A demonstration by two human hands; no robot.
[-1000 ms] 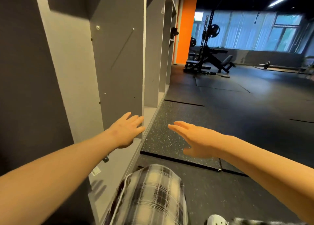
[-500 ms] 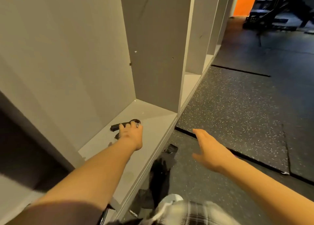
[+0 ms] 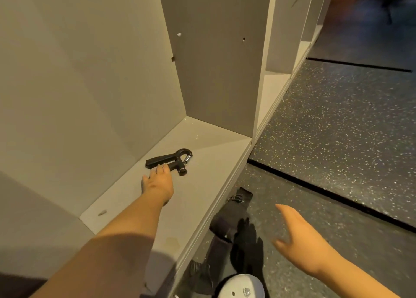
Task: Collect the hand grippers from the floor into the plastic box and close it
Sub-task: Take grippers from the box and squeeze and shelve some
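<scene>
A black plastic hand gripper with two straight handles and a silver coil spring (image 3: pixel 171 159) lies flat on the bottom board of a pale grey open shelf compartment (image 3: pixel 209 162), not on the floor. Its handles point toward the back-left wall of the compartment. Its looped head and the spring (image 3: pixel 188 158) face the front-right, toward the upright divider panel (image 3: pixel 216 68).

The left hand (image 3: pixel 158 185) reaches into the compartment, palm down, with the bare forearm stretched over the board. Its fingers (image 3: pixel 161 168) lie extended across the near handle, touching it from above and covering that handle's left end. The far handle and the spring end show clear of them. The thumb is spread out to the left, apart from the gripper, so nothing is pinched or wrapped, and the gripper sits on the board.

The right hand (image 3: pixel 299 241) hangs above the dark speckled rubber floor (image 3: pixel 337 140), well apart from the gripper. Its fingers are straight and loosely spread, and it holds nothing.

On the floor, just beside the shelf's front edge, lies a crumpled heap of dark fabric (image 3: pixel 229 219) with what looks like a black glove (image 3: pixel 246 246) on it. The rounded toe of a white shoe (image 3: pixel 240 286) shows at the bottom edge.
</scene>
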